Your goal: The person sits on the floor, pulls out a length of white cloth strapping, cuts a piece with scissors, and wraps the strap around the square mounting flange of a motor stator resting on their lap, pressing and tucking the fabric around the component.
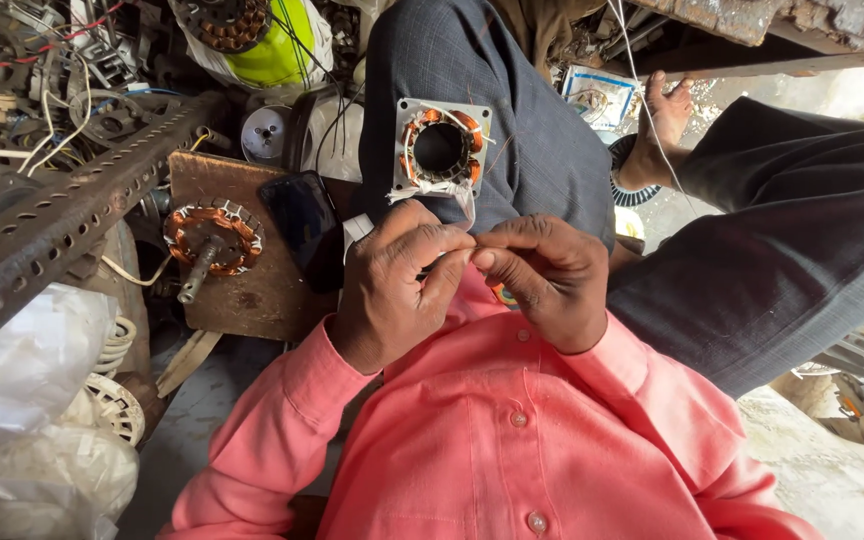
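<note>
Head view: both hands (472, 275) pinched together below square stator (440, 150).

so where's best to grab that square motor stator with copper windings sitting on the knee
Probably by the bare edges of the square metal motor stator with copper windings, coming from its left and right sides. The flat frame gives firm parallel faces, while the copper coils ring the central hole and thin wires trail from the lower edge toward both hands, so avoid those.

Glossy copper windings gleam inside the dull square metal stator frame (440, 148) resting on dark woven cloth trousers (532, 130), beside a worn, matt wooden board (252, 290) and a rusty perforated steel angle (62, 220).
</note>
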